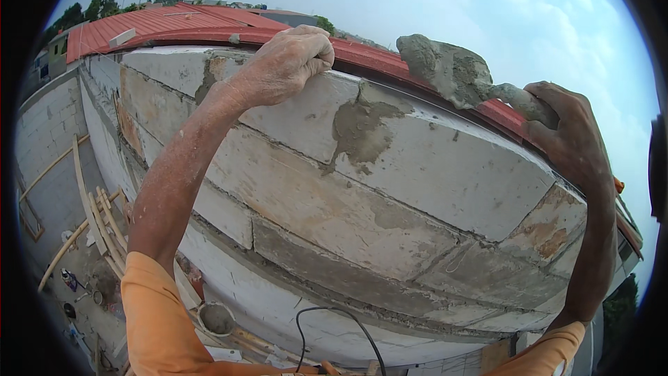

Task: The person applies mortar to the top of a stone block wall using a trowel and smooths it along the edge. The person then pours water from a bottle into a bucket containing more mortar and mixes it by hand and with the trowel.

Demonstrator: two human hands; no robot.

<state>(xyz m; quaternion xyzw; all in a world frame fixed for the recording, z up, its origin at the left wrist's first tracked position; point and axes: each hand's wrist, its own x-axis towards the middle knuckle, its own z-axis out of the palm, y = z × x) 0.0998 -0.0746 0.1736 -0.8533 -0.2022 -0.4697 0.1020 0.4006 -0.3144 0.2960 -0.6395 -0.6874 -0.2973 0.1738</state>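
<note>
My right hand (574, 129) is wrapped round the handle of a trowel (445, 69) whose blade is thickly coated with wet grey mortar. The blade is raised just over the top edge of a wall of pale blocks (445, 160). Along that same top edge, further left, my left hand (292, 63) rests with its fingers curled and pressed together; what they pinch, if anything, is hidden. Between the hands, a smear of grey mortar (362, 132) covers a vertical joint and the block faces beside it.
Behind the wall top lies a red ribbed metal roof (174, 22), with a loose pale block (122, 37) on it. Far below at left are bamboo poles (90, 209), a bucket (216, 319) of grey mix and scattered tools. A black cable (334, 308) loops near my body.
</note>
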